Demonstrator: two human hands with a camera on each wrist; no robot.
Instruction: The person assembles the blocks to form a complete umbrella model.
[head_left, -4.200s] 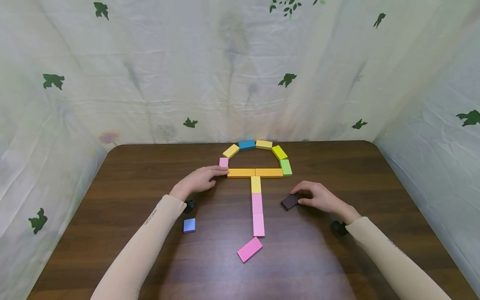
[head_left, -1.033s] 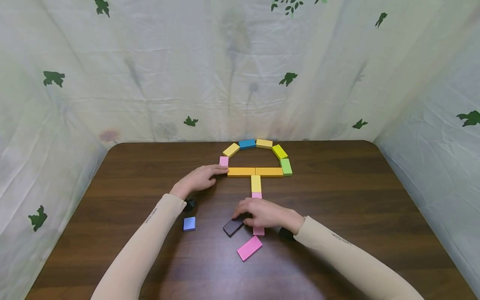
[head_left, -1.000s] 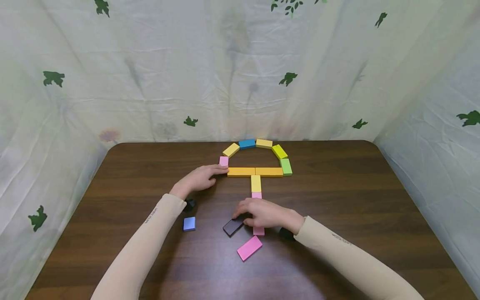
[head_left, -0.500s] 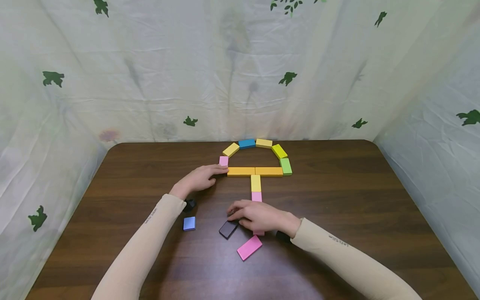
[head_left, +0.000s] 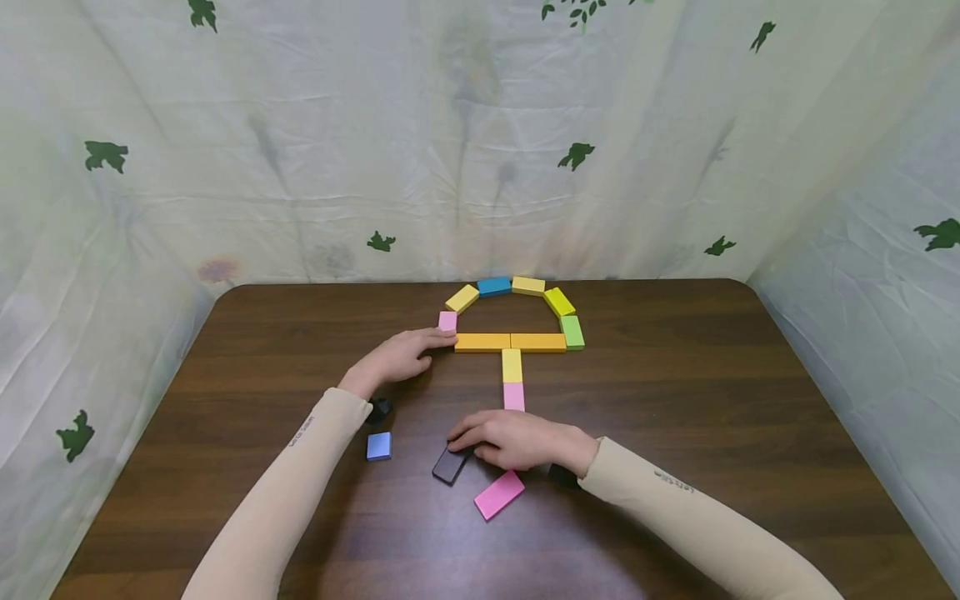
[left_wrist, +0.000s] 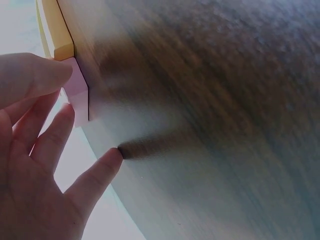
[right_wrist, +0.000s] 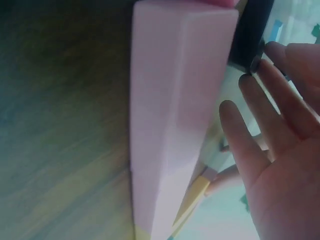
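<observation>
Straight fingers of my left hand [head_left: 397,358] touch the pink block [head_left: 447,321] at the left end of a block outline; the left wrist view shows them against the pale pink block [left_wrist: 75,90]. My right hand [head_left: 517,440] pinches the far end of a black block [head_left: 448,467], thumb at its right side and fingertips at its far end. That hand covers part of the stem, whose upper pink block [head_left: 513,396] shows beyond it. In the right wrist view, the black block [right_wrist: 251,35] is at the fingertips, past a long pink block [right_wrist: 175,100].
Two orange blocks [head_left: 482,342] form a bar under an arch of coloured blocks, including a blue one [head_left: 493,287] and a green one [head_left: 572,332]. A yellow block [head_left: 512,365] tops the stem. A loose pink block [head_left: 498,496] and a small blue block [head_left: 378,447] lie nearer.
My right hand has brought the black block from the right across the stem to its left, then turned it and shifted it slightly nearer. The left hand stays at the pink block.
</observation>
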